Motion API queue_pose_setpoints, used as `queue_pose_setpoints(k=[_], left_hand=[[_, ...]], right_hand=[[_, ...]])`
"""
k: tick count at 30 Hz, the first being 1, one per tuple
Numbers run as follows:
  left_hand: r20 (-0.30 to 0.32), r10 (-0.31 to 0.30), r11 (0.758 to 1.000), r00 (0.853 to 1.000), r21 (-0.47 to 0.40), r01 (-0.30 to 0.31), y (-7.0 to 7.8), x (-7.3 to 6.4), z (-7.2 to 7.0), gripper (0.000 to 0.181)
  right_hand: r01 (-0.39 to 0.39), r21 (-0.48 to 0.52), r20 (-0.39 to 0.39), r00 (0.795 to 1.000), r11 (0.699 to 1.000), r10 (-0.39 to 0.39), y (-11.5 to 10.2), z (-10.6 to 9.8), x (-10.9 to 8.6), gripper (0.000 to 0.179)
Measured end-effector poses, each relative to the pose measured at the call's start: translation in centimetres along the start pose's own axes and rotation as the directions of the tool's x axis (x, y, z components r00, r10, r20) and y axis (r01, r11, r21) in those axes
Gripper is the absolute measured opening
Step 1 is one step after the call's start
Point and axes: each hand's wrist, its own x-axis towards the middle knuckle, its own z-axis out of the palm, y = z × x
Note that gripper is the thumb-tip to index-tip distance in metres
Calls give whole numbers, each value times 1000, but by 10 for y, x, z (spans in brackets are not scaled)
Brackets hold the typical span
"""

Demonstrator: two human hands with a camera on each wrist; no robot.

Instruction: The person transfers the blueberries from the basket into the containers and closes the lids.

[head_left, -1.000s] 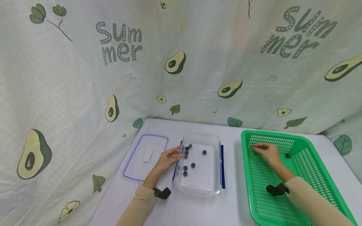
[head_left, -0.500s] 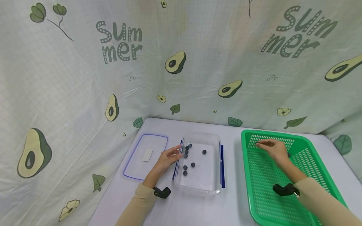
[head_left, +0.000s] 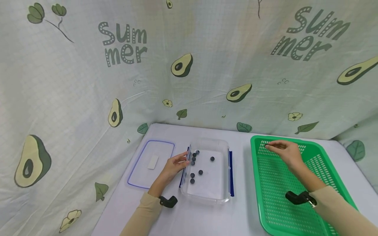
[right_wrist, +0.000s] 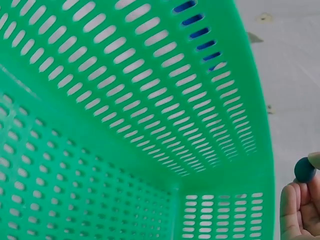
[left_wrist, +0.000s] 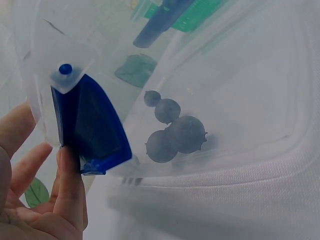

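In the head view, my right hand (head_left: 285, 152) is raised over the far left corner of the green basket (head_left: 255, 183). Its thumb and fingertips pinch a dark blueberry (right_wrist: 305, 170), which the right wrist view shows beyond the basket's rim. My left hand (head_left: 174, 167) holds the left side of a clear plastic container (head_left: 211, 198). In the left wrist view, its fingers touch the blue latch (left_wrist: 92, 122) and the clear wall. Inside the container lie several loose blueberries (head_left: 200, 172), most along the left wall. Part of the basket's inside is hidden behind my right hand and forearm.
A clear lid with a blue rim (head_left: 138, 164) lies left of the container, with a white rectangle (head_left: 153, 162) on it. On the container's right side hangs another blue latch (head_left: 231, 173). A printed curtain (head_left: 206, 108) stands behind the white table (head_left: 195, 219).
My right hand has lifted from inside the basket toward its far rim, with the blueberry between its fingertips. My left hand stays on the container.
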Motion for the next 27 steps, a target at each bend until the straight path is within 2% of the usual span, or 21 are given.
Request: queue_pose_setpoints(k=[8, 16, 18, 21, 27], left_hand=[[-4, -10, 1000, 1000, 10, 10, 2, -1, 1, 55], [28, -21, 1000, 999, 22, 20, 23, -11, 2, 56], [29, -17, 1000, 999, 21, 16, 21, -10, 1, 56], [17, -18, 1000, 1000, 8, 18, 11, -5, 1, 56], [-6, -13, 1000, 1000, 4, 13, 1, -2, 1, 55]], right_hand=[[10, 65, 28, 1000, 998, -11, -16, 0, -1, 45], [21, 162, 49, 998, 987, -29, -37, 0, 2, 36], [37, 152, 60, 997, 988, -47, -43, 1, 3, 37], [54, 133, 74, 995, 990, -65, -51, 3, 5, 38], [47, 144, 94, 994, 988, -61, -64, 9, 11, 40]])
